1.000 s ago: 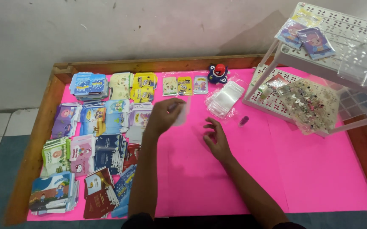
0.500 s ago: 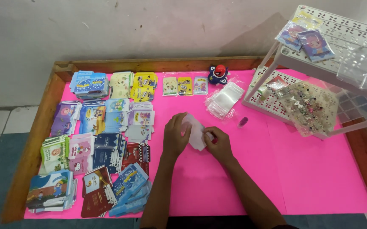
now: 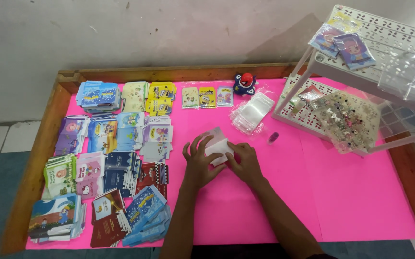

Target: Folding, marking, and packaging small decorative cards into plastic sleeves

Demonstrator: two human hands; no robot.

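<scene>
Both hands meet at the middle of the bench (image 3: 361,211), which is covered in pink paper and framed by a wooden rim. The left hand (image 3: 198,160) and the right hand (image 3: 245,162) each pinch one side of a small clear plastic sleeve (image 3: 218,146) with something white in it, held just above the pink surface.

To the left, stacks of small illustrated card packs (image 3: 116,158) fill the bench in rows from the far rim to the near edge; the nearest stacks lie just beside the left forearm. Along the far rim sit three single cards (image 3: 207,97) and a blue toy with a red top (image 3: 245,83). A loose pile of empty clear sleeves (image 3: 253,112) lies beyond the hands, with a small purple object (image 3: 273,138) near it.

On the right stands a white perforated plastic rack (image 3: 389,43). Its upper shelf carries two picture packs (image 3: 344,43) and clear bags; its lower shelf holds a clear bag of small trinkets (image 3: 349,120).

Open pink surface lies to the right of the right arm and toward the near edge.
</scene>
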